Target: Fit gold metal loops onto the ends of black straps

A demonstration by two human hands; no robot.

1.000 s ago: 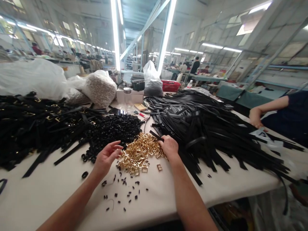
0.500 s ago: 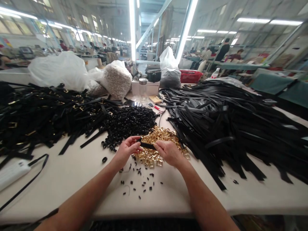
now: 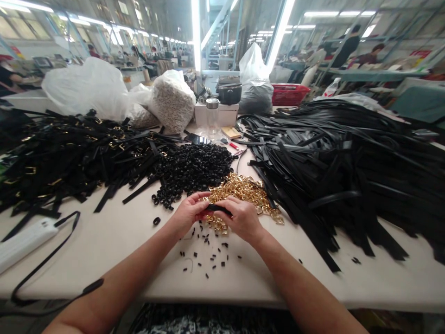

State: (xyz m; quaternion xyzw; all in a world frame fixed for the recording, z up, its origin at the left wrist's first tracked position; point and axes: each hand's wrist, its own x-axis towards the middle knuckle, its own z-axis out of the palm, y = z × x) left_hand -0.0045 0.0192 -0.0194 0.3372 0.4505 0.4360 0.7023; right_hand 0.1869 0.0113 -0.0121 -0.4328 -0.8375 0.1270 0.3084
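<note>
Between my two hands is a short length of black strap [image 3: 218, 208], held above the front of the heap of gold buckles [image 3: 243, 188]. My left hand [image 3: 191, 208] pinches its left end between thumb and fingers. On the right part of the strap my right hand [image 3: 241, 217] is closed, the fingers curled over it. Behind my left hand lies a pile of small black loops [image 3: 194, 167]. Small black bits [image 3: 213, 260] are scattered on the table below my hands. Whether a buckle is on the strap is hidden by my fingers.
Black straps [image 3: 313, 176] fill the table's right side; straps with gold buckles [image 3: 69, 157] cover the left. A white power strip [image 3: 31, 241] with a black cord lies front left. Behind stand a glass jar [image 3: 212, 113], plastic bags [image 3: 174, 99] and a red basket [image 3: 288, 94].
My right hand has slid in toward the left along the strap, so less of it shows between my hands. The camera view has shifted slightly.
</note>
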